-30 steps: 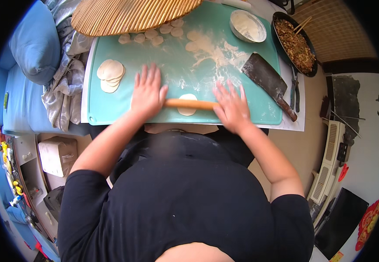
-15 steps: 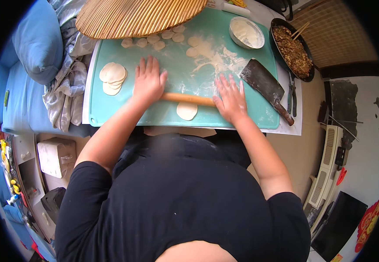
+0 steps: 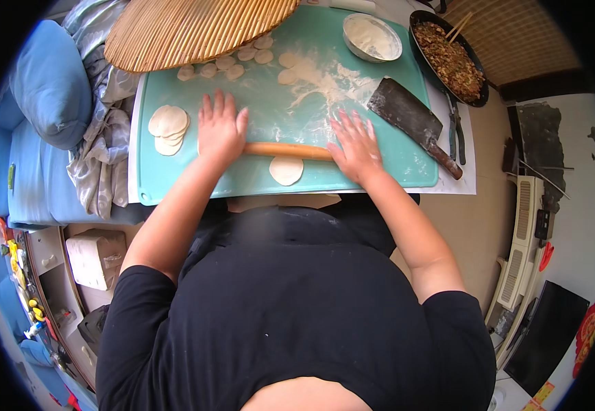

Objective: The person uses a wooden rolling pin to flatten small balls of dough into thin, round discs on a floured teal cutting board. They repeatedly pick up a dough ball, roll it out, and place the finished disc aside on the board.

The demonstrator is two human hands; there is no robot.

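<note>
My left hand (image 3: 221,130) and right hand (image 3: 356,151) lie flat over the two ends of the rolling pin (image 3: 287,150), fingers spread and pointing up the frame. The pin crosses the middle, covering the upper edge of a dough round (image 3: 286,172), whose lower rim sits just inside the near edge of the turquoise mat (image 3: 191,179). Above the pin, a floury stretch of mat runs up toward small dough pieces (image 3: 225,63) by the cane tray (image 3: 195,31) at upper left. To the left, a strip of mat separates my hand from the stacked rounds (image 3: 168,123). At right I have less room: the cleaver (image 3: 405,113) slants near my fingers, its handle overhanging the mat's right edge.
</note>
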